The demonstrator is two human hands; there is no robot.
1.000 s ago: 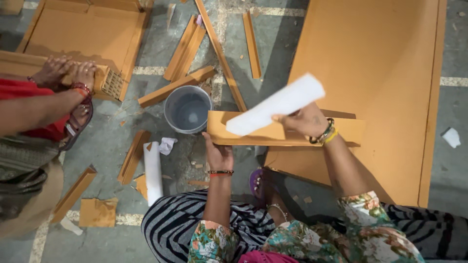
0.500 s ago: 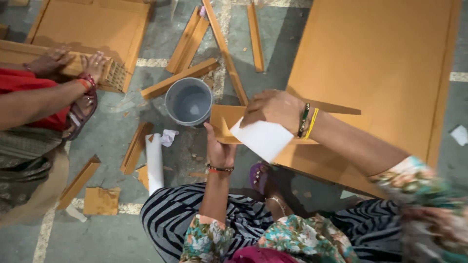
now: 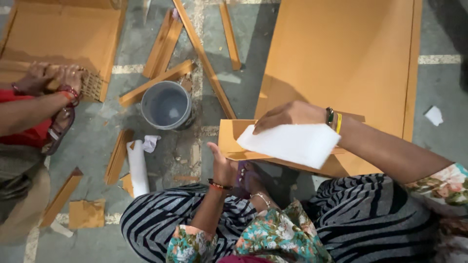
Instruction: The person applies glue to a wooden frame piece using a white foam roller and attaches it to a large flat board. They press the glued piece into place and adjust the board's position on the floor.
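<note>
My right hand [image 3: 290, 116] holds a white sheet of paper [image 3: 288, 144] and presses it flat onto an orange-brown board piece [image 3: 229, 139] lying in front of my knees. My left hand [image 3: 222, 163] grips the near left edge of that board piece, thumb up against it. The piece rests partly on a large orange-brown panel [image 3: 341, 58] spread over the concrete floor. My legs in striped black-and-white cloth [image 3: 161, 219] fill the bottom of the view.
A grey bucket [image 3: 166, 104] stands left of the board piece. Several wooden strips [image 3: 200, 53] lie scattered on the floor. A rolled white paper [image 3: 137, 168] lies near my left knee. Another person's hands [image 3: 53, 78] work a panel [image 3: 58, 34] at far left.
My right hand swung the rolled white paper down from above and spread it flat on the board piece. My left hand stayed on the board's edge.
</note>
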